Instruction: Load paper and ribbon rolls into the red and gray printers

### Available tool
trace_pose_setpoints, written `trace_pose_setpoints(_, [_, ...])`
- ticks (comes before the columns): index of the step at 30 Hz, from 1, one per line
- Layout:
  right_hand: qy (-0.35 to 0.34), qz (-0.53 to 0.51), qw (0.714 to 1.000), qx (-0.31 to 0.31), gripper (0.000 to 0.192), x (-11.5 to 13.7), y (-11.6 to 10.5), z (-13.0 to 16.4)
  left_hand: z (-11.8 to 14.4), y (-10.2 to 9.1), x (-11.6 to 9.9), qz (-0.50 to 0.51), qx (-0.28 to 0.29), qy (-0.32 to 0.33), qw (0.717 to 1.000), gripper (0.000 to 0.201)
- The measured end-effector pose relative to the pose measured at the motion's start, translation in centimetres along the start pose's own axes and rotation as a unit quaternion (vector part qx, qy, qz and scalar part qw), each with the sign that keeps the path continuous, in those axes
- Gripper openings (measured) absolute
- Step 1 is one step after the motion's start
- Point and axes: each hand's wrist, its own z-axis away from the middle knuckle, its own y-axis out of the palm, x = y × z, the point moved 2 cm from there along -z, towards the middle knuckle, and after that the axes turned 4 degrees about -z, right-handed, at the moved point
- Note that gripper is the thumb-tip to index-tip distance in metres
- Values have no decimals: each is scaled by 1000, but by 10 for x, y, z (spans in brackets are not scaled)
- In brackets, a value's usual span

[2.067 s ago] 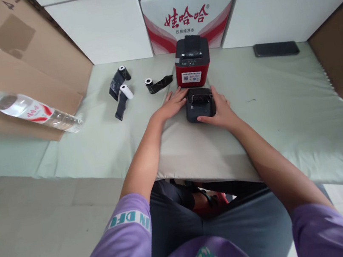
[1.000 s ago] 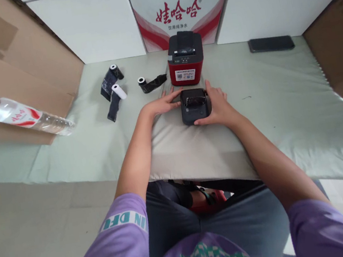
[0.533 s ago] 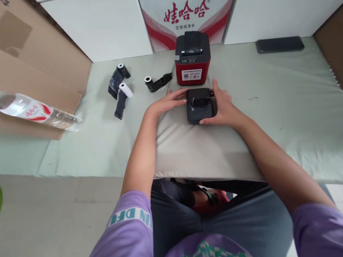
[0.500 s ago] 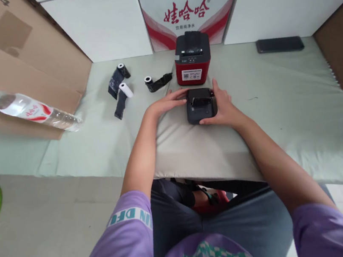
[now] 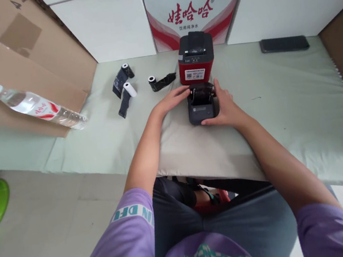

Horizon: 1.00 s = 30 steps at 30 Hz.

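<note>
The small black printer sits lid open; right hand grips its side, left hand fingers spread at its rim.

Small black printer, lid tipped open at the far end, flat on pale cloth, just before red printer.

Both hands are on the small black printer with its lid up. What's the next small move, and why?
Probably pick up the nearest paper roll with the left hand: the black printer has its lid tipped open, and the right hand already steadies it.
</note>
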Motion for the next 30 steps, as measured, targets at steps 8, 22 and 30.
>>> trace_pose_setpoints(8, [-14,-33,999,16,185,-10,1,-2,-14,13,17,-67,-184,-40,980,59])
trace_pose_setpoints(22, [-44,9,999,-27,70,28,-12,7,1,16,-28,-196,-138,32,970,22])
trace_pose_setpoints(30, [-69,11,997,-31,51,31,-7,9,2,20,-54,-328,-15,6,944,31])
